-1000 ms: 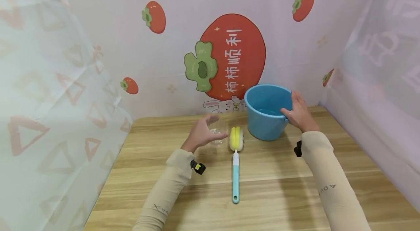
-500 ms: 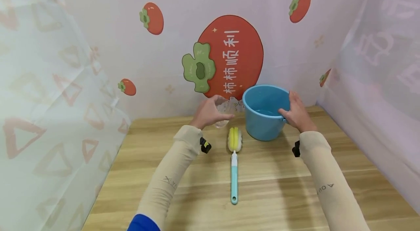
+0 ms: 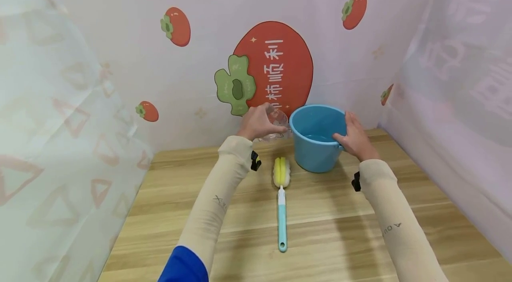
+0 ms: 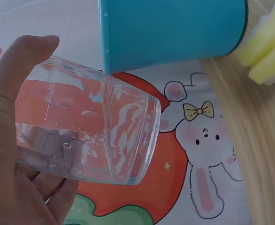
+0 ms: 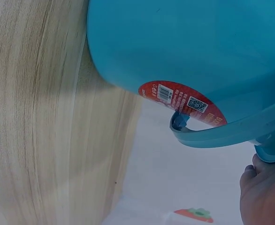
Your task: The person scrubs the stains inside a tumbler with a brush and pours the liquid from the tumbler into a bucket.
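Observation:
A clear cup [image 3: 278, 119] is up off the table in my left hand [image 3: 258, 122], just left of the blue bucket's rim. Up close in the left wrist view, the thumb and fingers curl round the cup [image 4: 90, 129], and droplets cling to its wall. The bucket [image 3: 316, 155] stands upright at the back of the table. My right hand [image 3: 357, 140] grips its right rim, thumb inside and fingers outside. Its blue handle [image 5: 222, 138] hangs by a red label [image 5: 184, 101] in the right wrist view. What lies inside the bucket is hard to tell.
In front of the bucket lies a sponge brush [image 3: 282, 173] with a yellow and white head and a light blue handle pointing at me. The wooden table [image 3: 188, 211] ends at a printed cloth backdrop [image 3: 200, 73], with more cloth on both sides.
My left hand has taken hold of the cup, lifted it from the table and carried it up toward the bucket's left rim. The right hand keeps its grip on the bucket.

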Motion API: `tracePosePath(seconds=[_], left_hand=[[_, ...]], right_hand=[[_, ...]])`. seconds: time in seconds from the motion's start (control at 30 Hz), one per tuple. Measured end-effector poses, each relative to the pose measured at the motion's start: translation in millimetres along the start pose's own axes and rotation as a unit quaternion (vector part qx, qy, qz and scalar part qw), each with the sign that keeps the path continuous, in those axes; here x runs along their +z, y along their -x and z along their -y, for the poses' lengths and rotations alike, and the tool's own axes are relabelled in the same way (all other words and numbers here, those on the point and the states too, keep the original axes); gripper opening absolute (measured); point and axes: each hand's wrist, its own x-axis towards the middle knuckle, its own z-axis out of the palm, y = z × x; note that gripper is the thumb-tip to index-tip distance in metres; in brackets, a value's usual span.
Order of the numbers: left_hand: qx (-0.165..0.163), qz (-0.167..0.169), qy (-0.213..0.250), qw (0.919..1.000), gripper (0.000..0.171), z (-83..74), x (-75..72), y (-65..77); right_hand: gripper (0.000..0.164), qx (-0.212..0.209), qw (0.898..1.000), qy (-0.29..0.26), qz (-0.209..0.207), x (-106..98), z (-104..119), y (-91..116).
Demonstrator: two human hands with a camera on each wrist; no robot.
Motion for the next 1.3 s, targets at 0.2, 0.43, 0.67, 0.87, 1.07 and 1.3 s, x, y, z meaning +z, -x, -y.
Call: tracePosePath(seconds=[0.2, 0.43, 0.67, 0.87, 1.07, 1.3], left_hand=[[0.022, 0.0, -0.047, 0.9986, 0.084, -10.5, -1.1, -11.7], [0.032, 0.023, -0.139, 0.9895, 0.072, -29.6, -8.5, -25.4], [0.051, 0.031, -0.222, 0.9733, 0.063, -41.8, -9.0, -39.9], [0.057, 0.036, -0.258, 0.9637, 0.051, -48.2, -4.9, -47.9], [0.077, 0.046, -0.279, 0.956, 0.051, -57.7, -0.4, -51.7], [0.089, 0.056, -0.312, 0.9441, 0.047, -67.0, 3.1, -50.5]], right_hand=[[0.097, 0.006, 1.0, -0.004, 0.0, -1.2, -2.0, 3.0], [0.097, 0.011, 1.0, -0.001, 0.004, 1.3, -0.6, 2.5], [0.097, 0.016, 1.0, -0.002, 0.0, 1.3, 0.0, -0.7], [0.097, 0.019, 1.0, -0.004, 0.004, 2.2, -0.3, -0.9], [0.097, 0.016, 1.0, -0.005, 0.001, 0.7, -0.8, 0.0], [0.096, 0.013, 1.0, -0.002, -0.007, 2.8, -2.5, -0.7]])
